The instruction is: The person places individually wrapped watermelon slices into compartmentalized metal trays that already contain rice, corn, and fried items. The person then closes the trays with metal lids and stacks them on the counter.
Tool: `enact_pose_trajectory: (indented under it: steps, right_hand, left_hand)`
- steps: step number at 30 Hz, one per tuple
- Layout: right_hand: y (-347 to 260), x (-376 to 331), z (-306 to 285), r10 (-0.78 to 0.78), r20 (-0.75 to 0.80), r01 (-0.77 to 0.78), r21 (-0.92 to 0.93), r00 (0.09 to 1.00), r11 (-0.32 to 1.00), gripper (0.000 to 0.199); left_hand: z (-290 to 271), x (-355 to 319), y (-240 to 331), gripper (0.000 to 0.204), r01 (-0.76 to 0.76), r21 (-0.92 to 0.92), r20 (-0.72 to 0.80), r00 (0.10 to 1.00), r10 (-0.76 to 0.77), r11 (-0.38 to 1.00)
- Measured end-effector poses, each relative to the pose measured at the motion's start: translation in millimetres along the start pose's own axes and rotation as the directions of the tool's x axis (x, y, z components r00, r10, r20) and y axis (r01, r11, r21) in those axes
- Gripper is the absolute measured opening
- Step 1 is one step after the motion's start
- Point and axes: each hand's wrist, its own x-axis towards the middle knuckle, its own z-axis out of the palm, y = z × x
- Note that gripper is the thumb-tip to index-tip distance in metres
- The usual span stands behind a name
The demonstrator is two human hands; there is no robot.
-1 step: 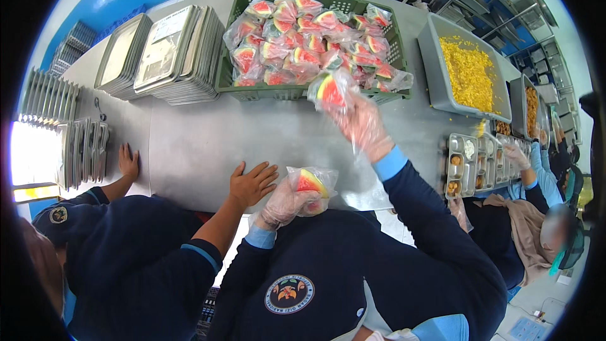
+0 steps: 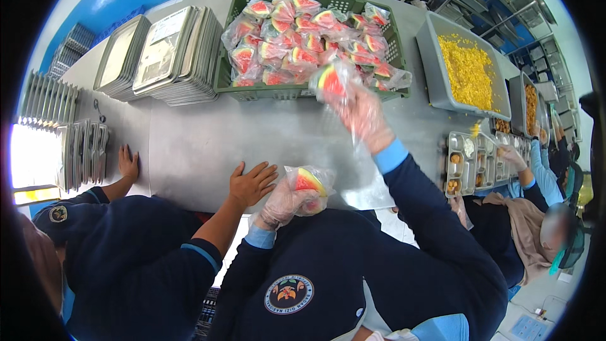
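Observation:
My left hand (image 2: 284, 203), in a clear plastic glove, is closed on bagged watermelon slices (image 2: 309, 180) close to my body at the table's front edge. Over the front rim of a green plastic crate (image 2: 265, 93), my gloved right hand (image 2: 366, 117) grips another watermelon slice (image 2: 331, 82) in a clear bag, slightly blurred. Several more bagged watermelon wedges (image 2: 303, 55) fill the crate. Just left of my left hand, a co-worker's bare hand (image 2: 254, 183) lies on the steel table (image 2: 202, 139).
Stacked metal trays (image 2: 165, 50) stand left of the crate, with upright trays (image 2: 85, 151) farther left. To the right is a grey tub (image 2: 435, 82) of yellow food. Near it, another person's gloved hand (image 2: 512, 156) hovers by filled compartment trays (image 2: 464, 158).
My right hand and its watermelon slice have shifted very slightly. My left hand stays in place. At the right, the co-worker's gloved hand has moved a little.

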Motion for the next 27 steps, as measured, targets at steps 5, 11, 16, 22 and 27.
enact_pose_trajectory:
  steps: [5, 11, 16, 22, 27]
  right_hand:
    - [-46.3, 84.8, -20.8, -0.134, 0.015, 0.134, -0.212, 0.991, 0.968, 0.053]
    - [-13.3, 16.9, -49.4, -0.486, -0.235, 0.187, -0.718, 0.841, 0.670, 0.037]
    - [21.0, -98.4, -41.2, 0.074, -0.205, -0.212, -0.811, 0.976, 0.546, 0.045]
    - [39.9, -162.8, -47.1, -0.137, -0.067, -0.063, -0.998, 0.988, 0.032, 0.049]
    - [24.9, -200.1, -64.6, -0.087, -0.331, -0.276, -0.883, 0.940, 0.379, 0.048]
  left_hand:
    - [-8.5, 7.8, -14.1, 0.048, -0.001, 0.004, -0.124, 0.992, 0.002, 1.000]
    - [-24.9, 24.5, -35.5, 0.033, 0.007, -0.262, -0.188, 0.980, -0.058, 0.965]
    - [-4.2, 31.7, -41.1, 0.036, 0.023, -0.173, -0.224, 0.973, -0.062, 0.985]
    - [31.8, 56.6, -39.7, 0.039, 0.196, 0.128, -0.004, 0.980, -0.197, 0.972]
    - [66.4, 64.8, -48.3, 0.048, 0.356, 0.057, 0.056, 0.932, -0.359, 0.933]
